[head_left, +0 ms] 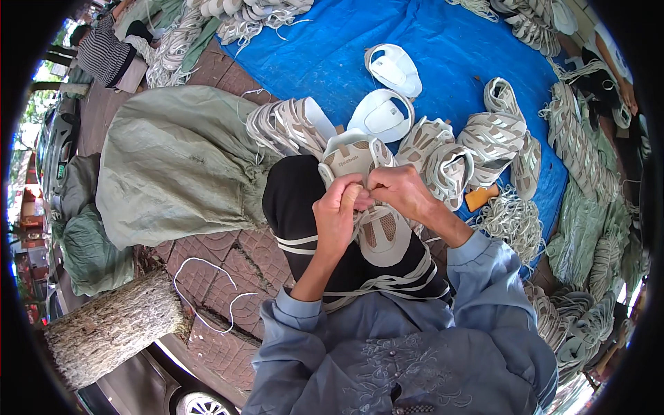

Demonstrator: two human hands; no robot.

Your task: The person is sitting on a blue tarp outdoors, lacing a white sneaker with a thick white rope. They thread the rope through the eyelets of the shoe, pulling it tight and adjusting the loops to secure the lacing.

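A beige and white shoe upper (pixel 385 238) lies across my lap, its tongue (pixel 353 158) pointing away from me. My left hand (pixel 339 213) is closed over the lacing area, thumb and fingers pinched together. Right beside it, my right hand (pixel 402 190) is closed too, knuckles up. Both seem to grip a pale shoelace at the eyelets, though the fingers hide most of it. Loose cream shoelaces (pixel 387 283) lie over my black-clad thighs, and more loop around my left knee.
Several uppers (pixel 494 142) and two white pieces (pixel 382 115) rest on the blue tarp (pixel 311 62). A lace pile (pixel 512 225) and an orange-yellow piece (pixel 482 198) lie at right. A covered grey-green sack (pixel 173 166) and a log (pixel 114 325) stand left. Other people sit farther off.
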